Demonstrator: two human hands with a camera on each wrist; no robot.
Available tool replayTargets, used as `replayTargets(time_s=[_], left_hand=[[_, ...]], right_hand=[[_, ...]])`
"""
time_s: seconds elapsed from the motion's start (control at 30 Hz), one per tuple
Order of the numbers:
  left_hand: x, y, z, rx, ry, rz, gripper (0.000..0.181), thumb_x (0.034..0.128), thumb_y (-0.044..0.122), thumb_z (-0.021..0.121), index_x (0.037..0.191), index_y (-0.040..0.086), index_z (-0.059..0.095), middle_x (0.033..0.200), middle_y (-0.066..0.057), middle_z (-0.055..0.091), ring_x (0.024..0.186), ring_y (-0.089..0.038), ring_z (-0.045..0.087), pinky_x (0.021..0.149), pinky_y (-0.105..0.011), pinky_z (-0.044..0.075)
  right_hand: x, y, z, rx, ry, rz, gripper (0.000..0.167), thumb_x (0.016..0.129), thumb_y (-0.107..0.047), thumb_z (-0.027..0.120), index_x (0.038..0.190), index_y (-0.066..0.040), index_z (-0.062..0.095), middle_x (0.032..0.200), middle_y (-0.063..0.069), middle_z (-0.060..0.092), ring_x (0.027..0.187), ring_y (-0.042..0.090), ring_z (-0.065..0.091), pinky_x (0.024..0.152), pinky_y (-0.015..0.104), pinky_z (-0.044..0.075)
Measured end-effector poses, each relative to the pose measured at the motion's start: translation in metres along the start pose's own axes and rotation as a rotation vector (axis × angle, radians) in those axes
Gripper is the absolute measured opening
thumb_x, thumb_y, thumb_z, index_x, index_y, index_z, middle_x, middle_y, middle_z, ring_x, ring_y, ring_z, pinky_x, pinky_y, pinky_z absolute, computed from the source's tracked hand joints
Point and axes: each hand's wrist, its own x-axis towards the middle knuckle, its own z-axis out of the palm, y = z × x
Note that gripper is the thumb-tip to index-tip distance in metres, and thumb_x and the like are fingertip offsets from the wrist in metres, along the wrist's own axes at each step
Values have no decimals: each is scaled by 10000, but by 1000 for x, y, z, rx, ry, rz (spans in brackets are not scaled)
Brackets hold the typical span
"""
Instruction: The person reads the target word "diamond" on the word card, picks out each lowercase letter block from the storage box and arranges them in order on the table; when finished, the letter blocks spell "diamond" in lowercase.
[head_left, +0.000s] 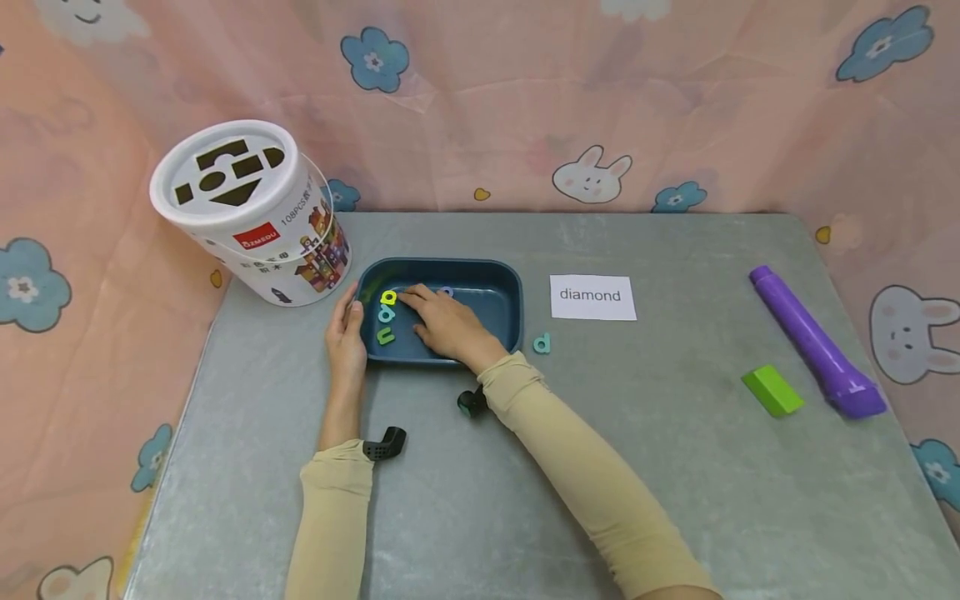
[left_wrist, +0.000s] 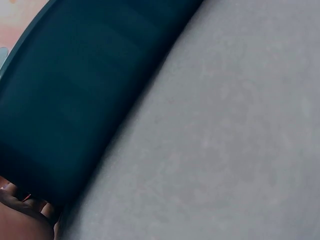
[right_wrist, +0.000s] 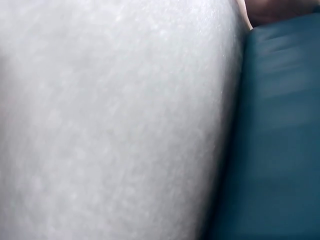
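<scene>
Gripping tray (head_left: pixel 483 315) with my left fingers (head_left: pixel 343 307); right fingers (head_left: pixel 420 304) apart inside. Letter d (head_left: pixel 547 342) out on bench (head_left: pixel 450 500); other letters (head_left: pixel 386 336) remain in tray.

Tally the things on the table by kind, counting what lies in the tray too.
Letter pieces: 5 visible, one partly hidden by the right hand
Tray: 1
Word card: 1
Bucket: 1
Purple tube: 1
Green block: 1
Total: 10 visible

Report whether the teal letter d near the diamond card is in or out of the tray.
Out: the teal letter d lies on the gray table, beside the tray, with bare tabletop between them.
</scene>
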Motion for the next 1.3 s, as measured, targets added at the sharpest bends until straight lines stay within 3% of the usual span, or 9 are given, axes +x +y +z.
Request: replayTargets(time_s=[0.2, 0.33, 0.57, 0.8, 0.9, 1.1, 1.2, 1.3], left_hand=[[1, 0, 0, 3, 4, -1, 442, 1147, 192, 461, 1576, 101, 512, 1665, -78, 466, 1507, -247, 449, 1236, -315, 327], [1, 0, 1, 1, 7, -12, 440, 1147, 180, 456, 1575, 95, 512, 1666, -75, 466, 1518, -237, 440, 1258, -320, 309], [0, -1, 1, 19, 16, -23, 436, 1146, 186, 465, 1571, 108, 522, 1670, -65, 462, 1564, -225, 382, 1314, -371, 252], [0, 0, 1, 20, 20, -28, 444, 1148, 188, 459, 1582, 104, 505, 1684, -63, 440, 1584, -230, 347, 1324, -378, 229], [0, 1, 0, 16, 24, -24, 446, 1149, 190, 458, 1583, 99, 501, 1686, -68, 436, 1582, -231, 349, 1323, -373, 231], [0, 2, 0, 1, 17, -16, 450, 1151, 197, 453, 1586, 90, 494, 1681, -83, 442, 1555, -236, 389, 1309, -368, 255], [0, 2, 0, 6, 17, -26, 452, 1151, 214, 453, 1588, 105, 495, 1681, -75, 443, 1553, -231, 390, 1308, -366, 255], [1, 2, 1, 7, 16, -40, 458, 1151, 230, 455, 1594, 119, 490, 1686, -66, 436, 1557, -224, 383, 1311, -361, 250]], right_hand=[[-3, 3, -1, -11, 75, -44, 337, 1067, -111, 637, 1401, -91, 676, 1433, 60, 596, 1255, 264, 648, 1081, 393, 540], [-8, 4, -3, 96, 105, -74, 260, 1054, -41, 633, 1299, -53, 720, 1278, 103, 688, 1156, 258, 697, 1008, 372, 572], [-26, 14, -15, 282, 194, -127, 249, 1079, -123, 616, 1243, 2, 755, 1139, 136, 705, 972, 231, 664, 864, 351, 563], [-70, 31, -38, 379, 416, -231, 90, 981, -5, 720, 1022, -6, 800, 1020, 119, 741, 962, 260, 687, 849, 379, 586], [-89, 41, -47, 411, 527, -264, 108, 941, 69, 732, 991, -3, 796, 1005, 133, 758, 946, 274, 736, 840, 376, 611], [-131, 67, -60, 326, 644, -239, 205, 926, 88, 730, 1110, 27, 799, 948, 156, 743, 816, 239, 725, 732, 282, 569], [-149, 83, -63, 242, 682, -184, 138, 950, 59, 712, 1065, 26, 782, 898, 134, 728, 790, 227, 682, 730, 274, 522], [-162, 96, -65, 237, 680, -117, 77, 986, 54, 673, 1051, 28, 705, 866, 125, 725, 789, 249, 682, 749, 280, 511]])
